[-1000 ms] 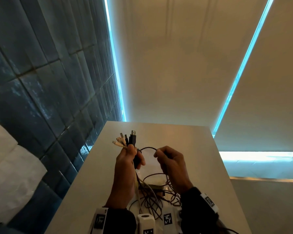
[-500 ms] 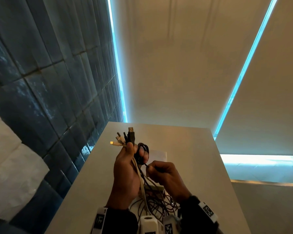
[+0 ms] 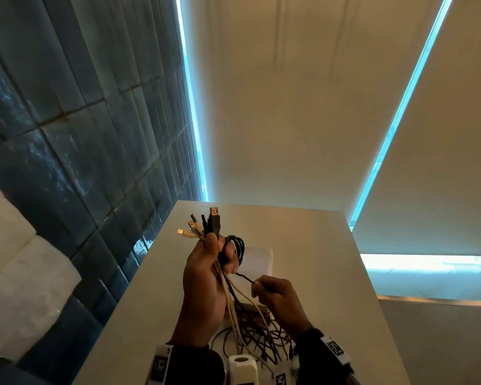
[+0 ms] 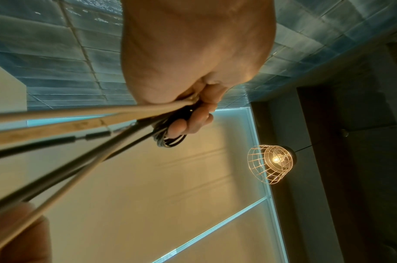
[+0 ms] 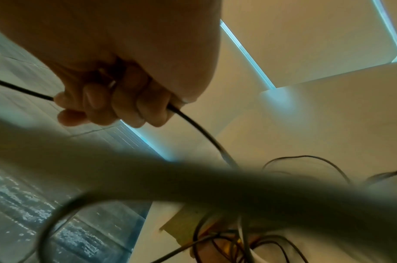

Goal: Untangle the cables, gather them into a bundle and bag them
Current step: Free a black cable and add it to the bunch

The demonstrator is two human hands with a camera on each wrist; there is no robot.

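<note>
- My left hand (image 3: 206, 282) is closed in a fist around the bundle of black and cream cables (image 3: 228, 276); the plug ends (image 3: 204, 225) stand up above the fist, over the pale rectangular table (image 3: 311, 273).
- My right hand (image 3: 278, 297) has its fingers curled around one thin black cable (image 3: 245, 277), just beside the left hand.
- On the wrist bands I see square black-and-white marker tags (image 3: 336, 349), but I cannot read any writing or brand on them.
- Compared with one second ago, the black loop that was open between both hands is now small and tight against the left thumb, and the right hand is lower and nearer to me.
- The loose cable tangle (image 3: 261, 332) lies on the table under the hands, partly covered by them.
- A flat white thing (image 3: 257, 259) behind the hands may be the bag; I cannot tell.
- In the right wrist view a blurred dark band crosses the picture.
</note>
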